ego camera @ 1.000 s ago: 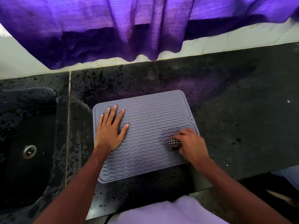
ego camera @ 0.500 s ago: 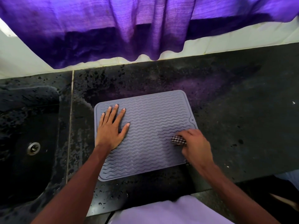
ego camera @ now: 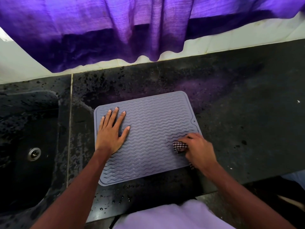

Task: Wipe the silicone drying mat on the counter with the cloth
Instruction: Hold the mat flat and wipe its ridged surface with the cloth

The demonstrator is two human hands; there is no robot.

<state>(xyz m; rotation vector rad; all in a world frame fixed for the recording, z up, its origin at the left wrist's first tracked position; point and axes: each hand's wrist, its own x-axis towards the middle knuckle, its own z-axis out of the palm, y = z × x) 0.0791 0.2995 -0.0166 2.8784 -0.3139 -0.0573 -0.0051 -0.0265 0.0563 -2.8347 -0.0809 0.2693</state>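
The left hand (ego camera: pixel 110 131) lies flat, fingers spread, on the mat (ego camera: pixel 148 138) near its left edge; the right hand (ego camera: pixel 198 150) grips the bunched cloth (ego camera: pixel 180 146) (checkered) at the mat's right edge.

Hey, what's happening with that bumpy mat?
A person is wiping a grey wavy drying mat on the dark counter. The left hand lies flat on the mat's left part, pressing it down. The right hand grips a bunched checkered cloth near the mat's right edge. A sink sits to the left.
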